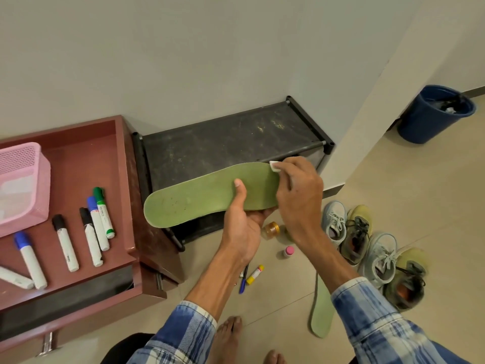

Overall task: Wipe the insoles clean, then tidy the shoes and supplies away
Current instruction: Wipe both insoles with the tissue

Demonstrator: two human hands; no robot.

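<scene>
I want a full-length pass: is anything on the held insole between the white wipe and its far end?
Yes: the thumb of the left hand presses on the insole mid-length, between the wipe and the far end.

nothing here can truly be read. the white-barrelled marker pens (97,227) lying in the reddish-brown wooden drawer (78,164) carry small dark print along their sides, too blurred to make out. the small yellow-and-white glue stick (254,275) on the floor is too small to read.

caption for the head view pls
Left hand holds a long green insole by a black shoe rack; right hand presses a small white wipe to its end.
</scene>
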